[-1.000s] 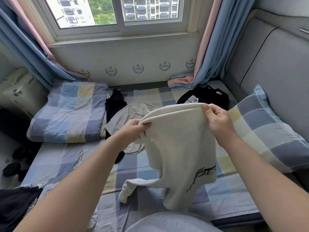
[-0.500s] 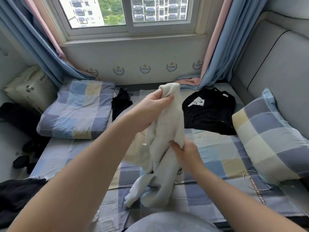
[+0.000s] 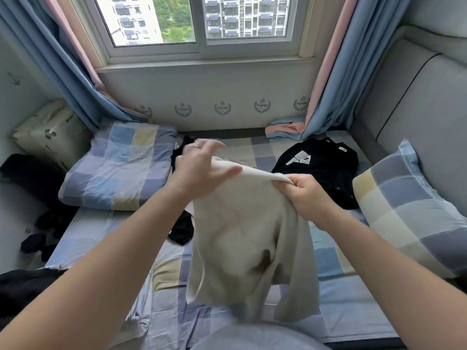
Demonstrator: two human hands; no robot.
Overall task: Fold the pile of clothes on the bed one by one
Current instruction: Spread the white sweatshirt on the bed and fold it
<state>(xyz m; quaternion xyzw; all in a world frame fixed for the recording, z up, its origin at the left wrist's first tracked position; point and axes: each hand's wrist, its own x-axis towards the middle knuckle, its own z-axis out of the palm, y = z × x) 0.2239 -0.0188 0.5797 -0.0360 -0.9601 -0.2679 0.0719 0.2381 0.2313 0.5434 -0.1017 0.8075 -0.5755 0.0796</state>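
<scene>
- Far left of the cream top [image 3: 247, 236], a pale printed bag [image 3: 50, 130] leans in the corner. Dark items [image 3: 38, 238] lie on the floor beside the bed [image 3: 353, 299].
- Left of the cream top, a folded checked quilt [image 3: 118, 168] sits at the window end of the bed, clear of the middle where the work is.
- Just left of and below the cream top, a crumpled black garment [image 3: 182, 228] lies on the sheet, likely part of the pile not yet folded.
- The left hand [image 3: 202, 168] is at the cream top's upper left edge, fingers loosely spread and thumb laid along the cloth. It is blurred and shows no pinch; I judge it is feeling for a corner to hold.
- The cream top hangs in the air over the middle of the bed, its lower end drooping towards the person's lap. It is probably lifted so that it falls straight before being laid flat.
- The right hand [image 3: 308, 195] has its fingers curled tight, pinching the cream top's upper right edge and bearing its weight.
- Right of and behind the cream top, a black T-shirt [image 3: 321, 168] with a white print lies on the sheet, apart from the crumpled one.
- Further right, a checked pillow [image 3: 409, 210] leans against a grey padded headboard [image 3: 417, 97].
- Beyond the cream top, a window [image 3: 202, 21] between blue-and-pink curtains [image 3: 336, 72] lights the checked sheet.
</scene>
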